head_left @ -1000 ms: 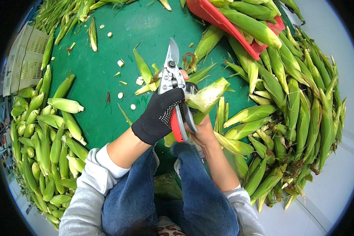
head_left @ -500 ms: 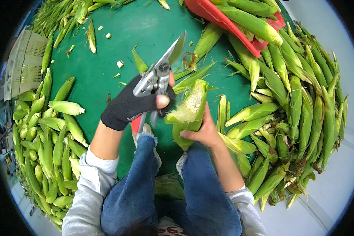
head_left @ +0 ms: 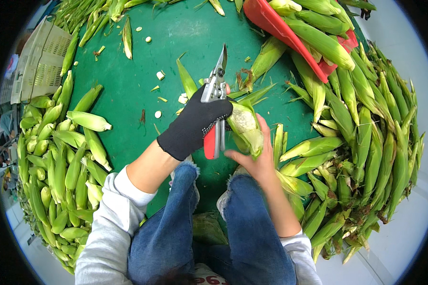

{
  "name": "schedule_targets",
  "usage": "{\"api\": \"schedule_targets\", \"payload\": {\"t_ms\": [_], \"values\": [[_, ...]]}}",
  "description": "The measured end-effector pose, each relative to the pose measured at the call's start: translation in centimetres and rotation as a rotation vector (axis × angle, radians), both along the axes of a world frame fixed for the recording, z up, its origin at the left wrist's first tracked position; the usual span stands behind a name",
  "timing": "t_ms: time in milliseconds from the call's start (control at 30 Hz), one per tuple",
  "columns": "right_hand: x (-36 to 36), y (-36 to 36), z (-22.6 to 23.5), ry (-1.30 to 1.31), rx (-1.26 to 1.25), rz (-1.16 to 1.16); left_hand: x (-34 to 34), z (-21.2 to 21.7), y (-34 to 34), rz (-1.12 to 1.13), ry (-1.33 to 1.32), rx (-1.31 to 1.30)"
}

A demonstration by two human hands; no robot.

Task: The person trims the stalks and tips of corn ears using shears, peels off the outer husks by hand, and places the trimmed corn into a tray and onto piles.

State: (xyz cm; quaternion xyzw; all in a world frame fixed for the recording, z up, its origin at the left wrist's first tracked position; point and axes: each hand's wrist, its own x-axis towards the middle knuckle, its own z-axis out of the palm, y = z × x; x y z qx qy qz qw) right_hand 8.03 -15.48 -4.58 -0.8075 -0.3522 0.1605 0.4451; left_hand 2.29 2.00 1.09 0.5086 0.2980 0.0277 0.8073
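Note:
My left hand [head_left: 195,121], in a black glove, is closed around pruning shears [head_left: 216,92] with silver blades pointing up and a red grip at the bottom. Its thumb reaches the upper end of an ear of corn [head_left: 247,124]. The green husk of that ear is partly open, baring pale kernels and silk. My bare right hand [head_left: 259,161] holds the ear from the right side, fingers along the husk and thumb spread lower left. Pieces of green husk [head_left: 257,95] lie just beyond the ear.
Unhusked corn is heaped at the left [head_left: 64,175], and a larger pile [head_left: 366,137] stands at the right. A red scoop-like container [head_left: 290,40] with corn in it is at the upper right. A pale crate [head_left: 43,59] stands far left. Cut scraps dot the green surface [head_left: 185,28].
The shears and my left hand have moved right and down, up against the ear. The ear has turned, and my right thumb has come off its front. The whole view has shifted slightly.

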Motion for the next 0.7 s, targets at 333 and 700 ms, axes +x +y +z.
{"api": "schedule_targets", "payload": {"t_ms": [333, 700], "values": [[-2.2, 1.1, -1.4, 1.257, 0.566, -0.162, -0.3, -2.2, -3.0, 0.16, -0.255, -0.525], [-0.5, 0.1, -2.6, 0.337, 0.021, -0.179, -0.2, -0.2, -2.5, -0.069, -0.192, 0.89]]}}
